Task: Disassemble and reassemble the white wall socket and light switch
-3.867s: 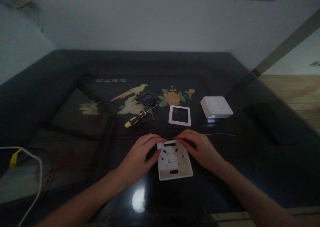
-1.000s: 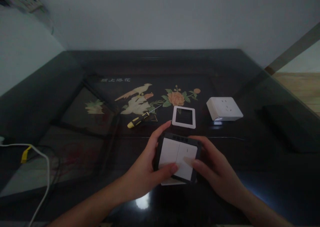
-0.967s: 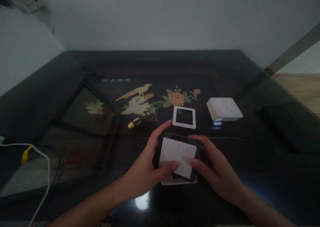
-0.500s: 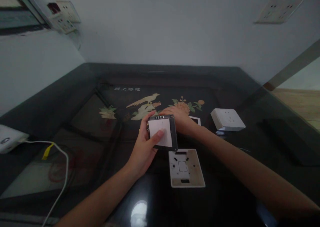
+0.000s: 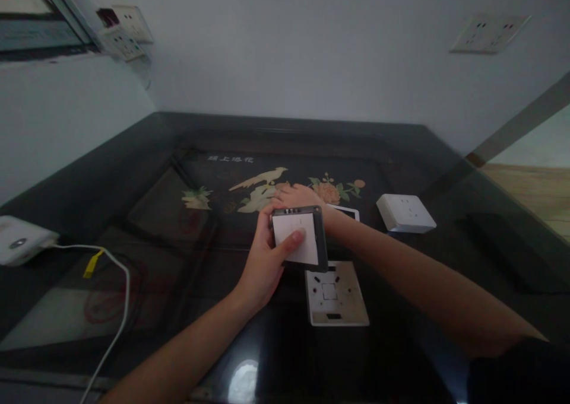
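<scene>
Left hand (image 5: pixel 260 258): closed round the switch module (image 5: pixel 308 250) at mid-frame, the thumb laid on its white face.
Right hand (image 5: pixel 300 196): stretched out just above the module in the frame, palm down; whether anything is held cannot be told, the fingertips being poorly seen.
Back box (image 5: pixel 341 303): laid open side up on the desk (image 5: pixel 196 315), lower centre, its top edge partly covered by the module.
Handling: the module is best held by its edges, with no pressure put on the face.
Hidden: much of the white frame (image 5: pixel 342 207), behind the right forearm.
</scene>
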`<state>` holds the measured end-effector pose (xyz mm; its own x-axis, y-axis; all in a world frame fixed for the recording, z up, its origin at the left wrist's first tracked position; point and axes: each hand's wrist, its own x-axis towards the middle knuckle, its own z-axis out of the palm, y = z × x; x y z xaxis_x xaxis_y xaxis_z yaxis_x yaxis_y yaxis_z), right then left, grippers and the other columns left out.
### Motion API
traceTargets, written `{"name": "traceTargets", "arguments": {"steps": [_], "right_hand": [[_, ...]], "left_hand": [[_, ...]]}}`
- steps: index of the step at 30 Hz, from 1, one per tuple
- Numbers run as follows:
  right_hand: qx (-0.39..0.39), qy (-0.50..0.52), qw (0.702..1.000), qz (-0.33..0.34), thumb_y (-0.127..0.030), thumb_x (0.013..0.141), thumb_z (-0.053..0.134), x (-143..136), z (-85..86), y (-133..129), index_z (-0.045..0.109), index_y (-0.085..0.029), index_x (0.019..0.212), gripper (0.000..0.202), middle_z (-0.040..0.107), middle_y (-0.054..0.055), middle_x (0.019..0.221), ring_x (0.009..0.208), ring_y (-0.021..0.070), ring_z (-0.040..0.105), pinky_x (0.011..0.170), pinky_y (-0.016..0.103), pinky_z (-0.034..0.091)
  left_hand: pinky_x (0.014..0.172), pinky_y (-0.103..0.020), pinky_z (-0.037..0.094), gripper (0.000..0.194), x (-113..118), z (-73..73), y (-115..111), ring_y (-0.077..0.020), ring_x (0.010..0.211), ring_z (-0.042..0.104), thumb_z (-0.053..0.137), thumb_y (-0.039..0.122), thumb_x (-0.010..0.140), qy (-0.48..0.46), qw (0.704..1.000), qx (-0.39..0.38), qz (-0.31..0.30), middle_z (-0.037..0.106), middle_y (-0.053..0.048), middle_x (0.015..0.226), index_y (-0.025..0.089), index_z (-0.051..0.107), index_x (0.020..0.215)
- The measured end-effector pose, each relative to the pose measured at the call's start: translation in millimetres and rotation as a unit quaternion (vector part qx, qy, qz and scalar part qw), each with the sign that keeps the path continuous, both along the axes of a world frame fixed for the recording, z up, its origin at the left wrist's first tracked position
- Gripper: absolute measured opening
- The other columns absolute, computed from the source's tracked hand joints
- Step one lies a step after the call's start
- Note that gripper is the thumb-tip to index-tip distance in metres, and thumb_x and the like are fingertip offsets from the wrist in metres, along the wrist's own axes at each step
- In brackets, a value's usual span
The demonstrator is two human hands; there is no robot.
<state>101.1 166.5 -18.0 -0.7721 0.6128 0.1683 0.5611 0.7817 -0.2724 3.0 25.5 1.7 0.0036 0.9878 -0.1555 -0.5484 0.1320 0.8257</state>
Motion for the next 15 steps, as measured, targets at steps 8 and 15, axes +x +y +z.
{"name": "traceTargets", "arguments": {"steps": [8, 15], "right_hand": [[0.129, 0.217, 0.938, -0.239, -0.018, 0.086, 0.061, 125, 34.2, -49, 0.051, -0.021, 0.118, 0.033, 0.067, 0.011, 0.110, 0.092, 0.0271, 0.067, 0.073, 0.044, 0.055], [-0.095, 0.660, 0.694, -0.274, -0.023, 0.082, 0.066, 137, 44.2, -120, 0.058, -0.027, 0.096, 0.016, 0.075, 0.000, 0.079, 0.055, 0.0180, 0.066, 0.046, 0.032, 0.055]], "left_hand": [[0.075, -0.028, 0.055, 0.060, 3, -6.9, -6, -0.0189, 0.093, 0.064, 0.081, 0.031, 0.076, 0.094, 0.995, 0.020, -0.004, 0.065, 0.001, 0.102, 0.036, 0.049, 0.126], [0.064, -0.019, 0.049, 0.023, 0, -15.5, -8, -0.0122, 0.079, 0.057, 0.075, 0.035, 0.083, 0.199, 0.979, 0.036, -0.027, 0.062, 0.002, 0.093, 0.031, 0.067, 0.105]]}}
